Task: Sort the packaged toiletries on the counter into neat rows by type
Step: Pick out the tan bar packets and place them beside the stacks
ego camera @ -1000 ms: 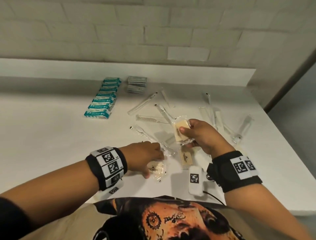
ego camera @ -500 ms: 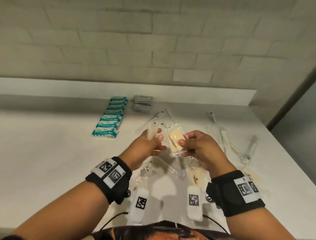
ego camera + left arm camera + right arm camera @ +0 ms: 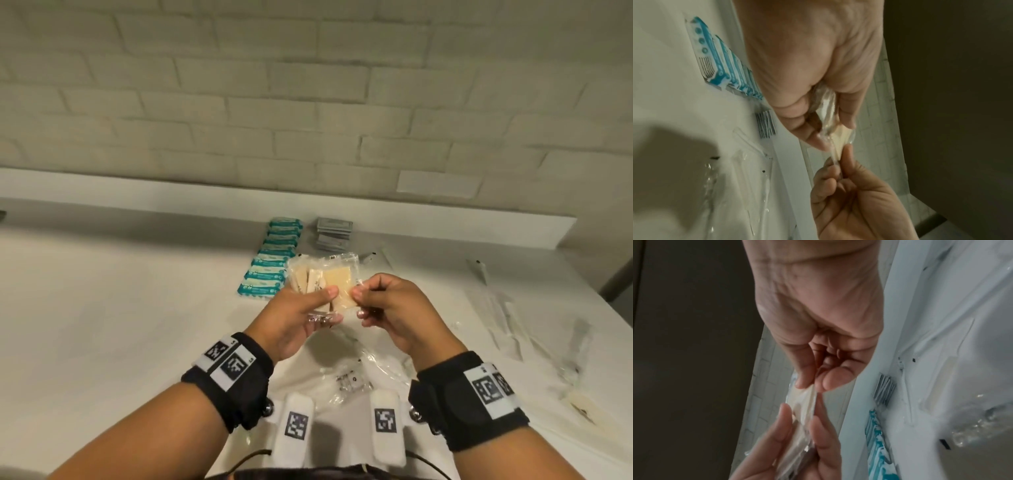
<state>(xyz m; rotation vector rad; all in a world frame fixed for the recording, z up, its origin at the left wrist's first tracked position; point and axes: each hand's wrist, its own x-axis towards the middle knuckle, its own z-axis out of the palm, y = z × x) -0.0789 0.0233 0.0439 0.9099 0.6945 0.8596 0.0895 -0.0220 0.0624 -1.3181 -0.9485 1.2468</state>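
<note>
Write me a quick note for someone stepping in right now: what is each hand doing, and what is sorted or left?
Left hand: grips a small fan of clear-wrapped beige packets, raised above the counter.
Right hand: pinches the right edge of the front packet.
Done: teal packets lie in a row at the back; grey sachets are stacked beside them.
Left: the held beige packets need a row; long clear-wrapped items lie scattered on the right, with more loose clear wrappers near the body.
</note>
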